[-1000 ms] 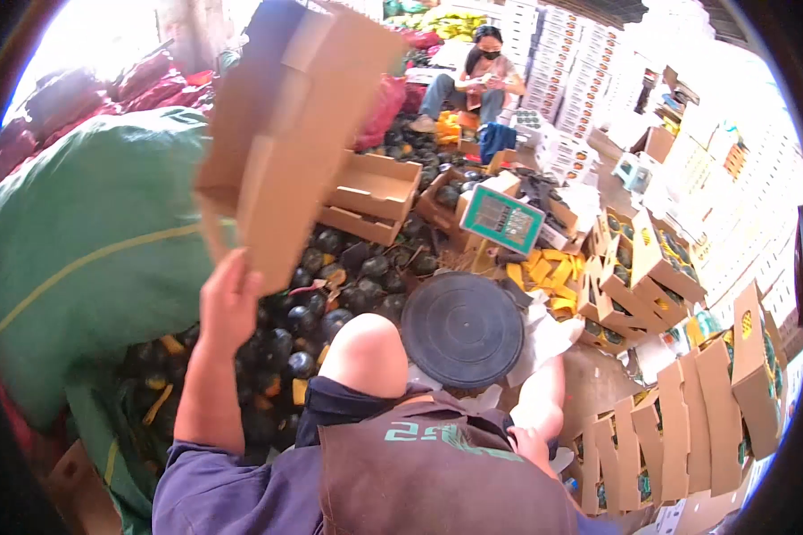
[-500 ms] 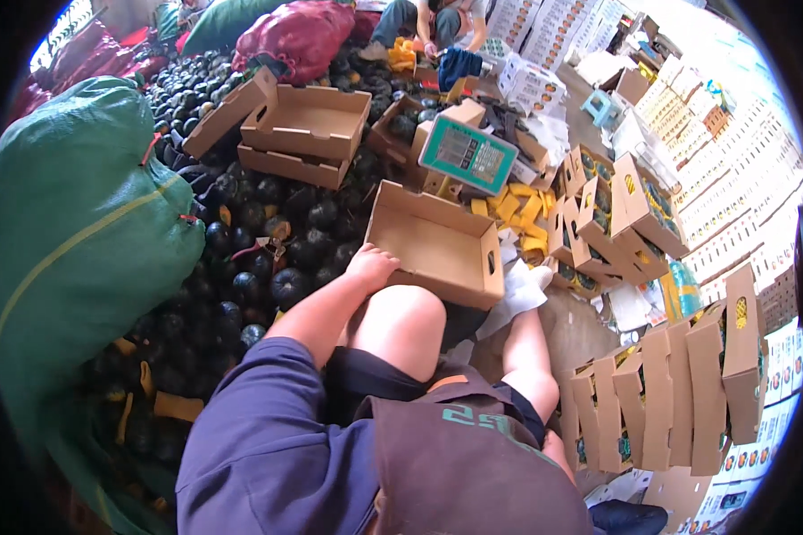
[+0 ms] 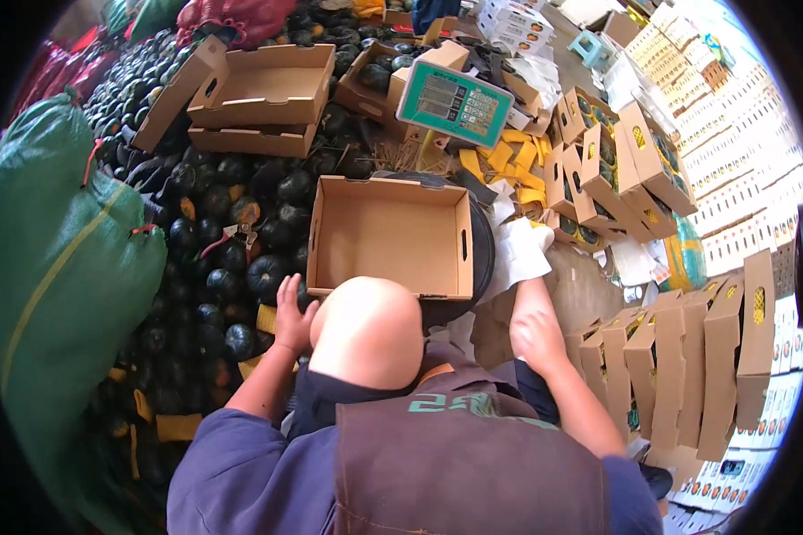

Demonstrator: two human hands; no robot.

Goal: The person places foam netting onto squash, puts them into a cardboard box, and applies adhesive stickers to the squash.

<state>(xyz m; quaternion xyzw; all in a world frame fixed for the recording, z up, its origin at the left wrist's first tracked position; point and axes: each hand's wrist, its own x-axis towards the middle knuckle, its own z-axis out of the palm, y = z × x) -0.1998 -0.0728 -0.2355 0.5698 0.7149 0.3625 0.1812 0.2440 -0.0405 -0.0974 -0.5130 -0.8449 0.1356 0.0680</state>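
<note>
Box sits on the black disc, overhanging its left edge. Left hand, fingers spread, is just beside the box's near left corner. Right hand is at the right leg, blurred; can't tell its fingers. Green display stands beyond disc's far edge.

The near box is plain brown, the display panel green and grey, the near left sack yellow-striped green, the far sack pinkish red.
</note>
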